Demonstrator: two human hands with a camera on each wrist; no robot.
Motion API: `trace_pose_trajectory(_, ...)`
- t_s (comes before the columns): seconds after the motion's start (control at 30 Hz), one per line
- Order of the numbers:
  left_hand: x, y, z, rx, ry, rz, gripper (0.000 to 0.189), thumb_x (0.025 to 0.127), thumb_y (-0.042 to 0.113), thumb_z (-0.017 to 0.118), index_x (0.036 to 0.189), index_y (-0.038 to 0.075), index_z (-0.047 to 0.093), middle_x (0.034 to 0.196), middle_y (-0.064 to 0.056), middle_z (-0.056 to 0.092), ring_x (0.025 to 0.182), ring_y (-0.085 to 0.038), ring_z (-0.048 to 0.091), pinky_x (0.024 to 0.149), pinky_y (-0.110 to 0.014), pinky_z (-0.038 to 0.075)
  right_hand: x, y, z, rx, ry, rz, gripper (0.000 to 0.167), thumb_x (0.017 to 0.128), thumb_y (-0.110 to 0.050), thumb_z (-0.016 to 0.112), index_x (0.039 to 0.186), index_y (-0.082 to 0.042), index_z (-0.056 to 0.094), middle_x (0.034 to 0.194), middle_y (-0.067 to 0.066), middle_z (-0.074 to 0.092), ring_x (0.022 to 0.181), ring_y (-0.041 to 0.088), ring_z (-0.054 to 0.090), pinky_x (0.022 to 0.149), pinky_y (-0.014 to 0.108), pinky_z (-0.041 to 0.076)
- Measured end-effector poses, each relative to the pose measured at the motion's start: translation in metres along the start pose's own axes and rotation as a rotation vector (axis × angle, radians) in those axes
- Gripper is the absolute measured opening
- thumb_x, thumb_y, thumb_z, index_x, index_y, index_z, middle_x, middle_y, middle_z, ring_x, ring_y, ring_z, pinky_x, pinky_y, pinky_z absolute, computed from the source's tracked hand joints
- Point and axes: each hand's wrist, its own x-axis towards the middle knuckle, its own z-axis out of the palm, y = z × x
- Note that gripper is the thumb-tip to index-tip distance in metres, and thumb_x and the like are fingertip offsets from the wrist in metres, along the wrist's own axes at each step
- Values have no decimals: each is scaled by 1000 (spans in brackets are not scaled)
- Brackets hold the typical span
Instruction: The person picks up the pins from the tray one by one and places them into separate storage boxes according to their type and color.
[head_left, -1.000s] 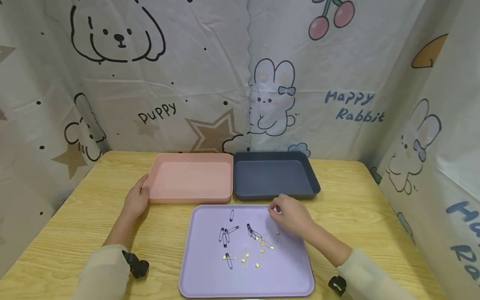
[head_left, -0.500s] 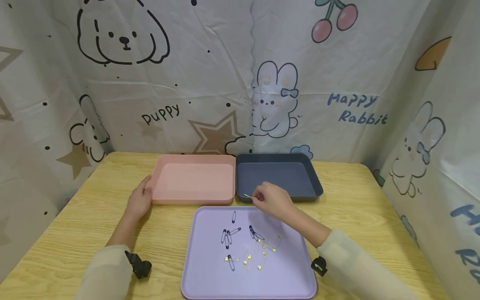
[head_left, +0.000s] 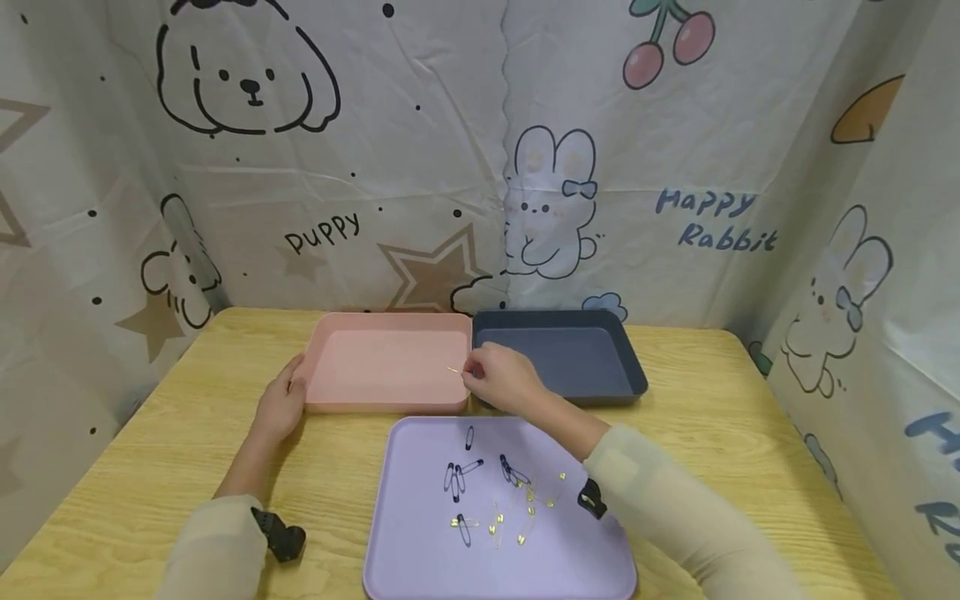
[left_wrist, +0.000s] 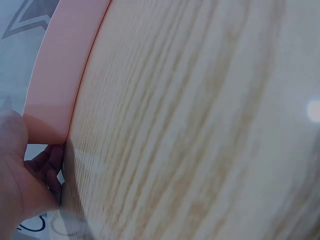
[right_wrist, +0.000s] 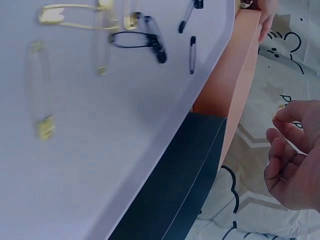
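gold pin [head_left: 453, 369] pinched over the pink tray [head_left: 382, 362]

the right hand [head_left: 501, 377] pinches it between thumb and fingertip, near the tray's right end. the left hand [head_left: 281, 406], fingers loosely bent, touches the left end. black pins [right_wrist: 158, 47] and other gold pins [right_wrist: 45, 128] lie on the purple tray [head_left: 435, 575].

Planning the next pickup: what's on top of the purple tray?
Black pins and gold pins on the tray; in the head view, the right sleeve hides part of its right side.
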Motion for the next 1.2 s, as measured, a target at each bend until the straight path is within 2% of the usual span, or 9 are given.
trace_pose_trajectory(0.1,0,0,1,-1,2,-4,52,102,24,17,151,10,9,149,-33,18,137,-49,17,111,-60,17,9,-5,3,5,-11,-2,9,85,-21,62,82,-16,69,73,-3,56,63,8,47,51,21,37)
trace_pose_trajectory(0.57,-2,-1,1,-3,10,1,52,102,24,18,151,9,10,148,-34,18,137,-50,17,111,-60,16,42,-31,31,-44,-73,6,11,87,-24,61,84,-17,69,82,-4,63,62,7,50,50,22,40)
trace_pose_trajectory(0.7,-2,0,2,-5,17,11,51,102,24,17,151,9,11,148,-35,18,137,-50,18,111,-61,17,49,-37,34,-67,-93,26,12,88,-26,60,87,-18,69,86,-5,64,68,8,52,54,22,42)
trace_pose_trajectory(0.9,-3,0,0,-17,9,-8,51,102,22,18,151,10,10,150,-31,16,138,-49,15,111,-60,15,57,-41,42,-87,-104,26,12,88,-24,58,88,-17,69,88,-4,65,75,10,58,62,25,47)
trace_pose_trajectory(1.2,0,-2,2,-21,17,-8,51,102,23,19,151,10,10,149,-33,17,137,-50,17,111,-60,16,62,-39,57,-67,-110,59,12,88,-22,58,84,-17,68,86,-4,65,74,9,56,68,25,48)
